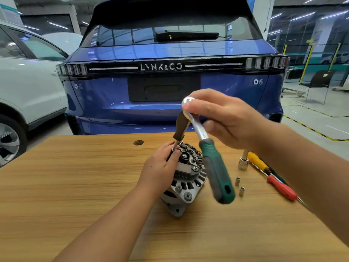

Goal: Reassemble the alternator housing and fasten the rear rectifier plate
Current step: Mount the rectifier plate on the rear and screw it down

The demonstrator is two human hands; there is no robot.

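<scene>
A grey alternator (186, 188) stands on the wooden table (66, 186), its rear end with the dark rectifier plate (190, 163) facing up. My left hand (160, 167) pinches the lower end of a black extension bar (180, 129) with a socket, set on the plate's far left edge. My right hand (224, 118) grips the chrome head of a ratchet (200, 129) on top of that bar. Its green and grey handle (217, 171) hangs down toward me, in front of the alternator.
To the right lie a large chrome socket (243, 163), two small sockets (239, 185), a yellow screwdriver (257, 162) and a red one (281, 188). A blue car (170, 82) stands just behind the table and a white car (28, 91) at left.
</scene>
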